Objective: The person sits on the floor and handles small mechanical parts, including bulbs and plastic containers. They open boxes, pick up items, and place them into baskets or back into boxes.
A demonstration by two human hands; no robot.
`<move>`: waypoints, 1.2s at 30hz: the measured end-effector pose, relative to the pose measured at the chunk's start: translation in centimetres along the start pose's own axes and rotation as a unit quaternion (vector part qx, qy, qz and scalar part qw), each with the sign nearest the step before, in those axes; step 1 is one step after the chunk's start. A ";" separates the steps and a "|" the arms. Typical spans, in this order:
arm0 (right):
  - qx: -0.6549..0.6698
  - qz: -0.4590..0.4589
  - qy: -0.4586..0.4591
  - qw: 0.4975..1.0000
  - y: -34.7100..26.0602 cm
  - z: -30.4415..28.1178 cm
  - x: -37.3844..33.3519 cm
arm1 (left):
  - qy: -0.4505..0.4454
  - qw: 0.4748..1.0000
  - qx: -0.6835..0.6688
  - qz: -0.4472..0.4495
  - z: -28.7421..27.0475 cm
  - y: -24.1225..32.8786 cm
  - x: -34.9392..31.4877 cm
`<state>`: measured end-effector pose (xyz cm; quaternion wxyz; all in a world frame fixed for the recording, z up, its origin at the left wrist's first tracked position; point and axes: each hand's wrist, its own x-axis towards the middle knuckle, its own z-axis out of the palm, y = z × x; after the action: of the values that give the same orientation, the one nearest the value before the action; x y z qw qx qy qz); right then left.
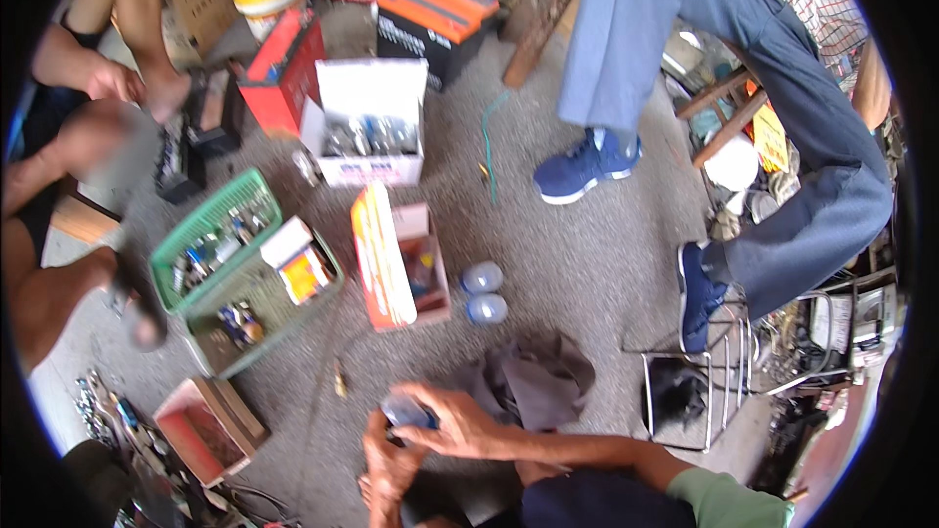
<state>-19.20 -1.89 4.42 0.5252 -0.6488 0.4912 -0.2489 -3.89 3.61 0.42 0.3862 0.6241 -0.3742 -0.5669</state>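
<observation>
I held a small clear-and-blue container (409,413) clamped between my left hand (389,460) and right hand (460,425), its long axis unclear, while two similar containers (486,310) sat ahead and right of my grip, nearer the right.

Spread across the floor (558,254)

Has container (409,414) between left hand (389,458) and right hand (458,422), cloth (536,376) right of these, two tubs (486,310) beyond cloth, carton (389,274) left of tubs, two trays (279,309) farther left, small parts (238,325) in both.
</observation>
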 end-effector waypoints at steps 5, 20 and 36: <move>0.005 0.020 0.011 1.000 0.0 -0.5 0.2 | 0.039 0.995 0.070 0.064 0.4 -0.4 -0.6; -0.143 -0.094 0.191 0.966 -0.3 -5.4 0.8 | 0.264 0.961 0.036 0.076 -2.3 -2.5 1.5; -0.304 0.074 0.205 0.927 6.3 -13.4 6.7 | 0.374 0.852 0.361 0.069 -7.4 -6.8 6.7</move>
<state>-30.18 -13.59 1.61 0.2076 -0.6738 0.6871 -0.1757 4.19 0.84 -8.11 0.2828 0.8570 -0.4218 -0.0876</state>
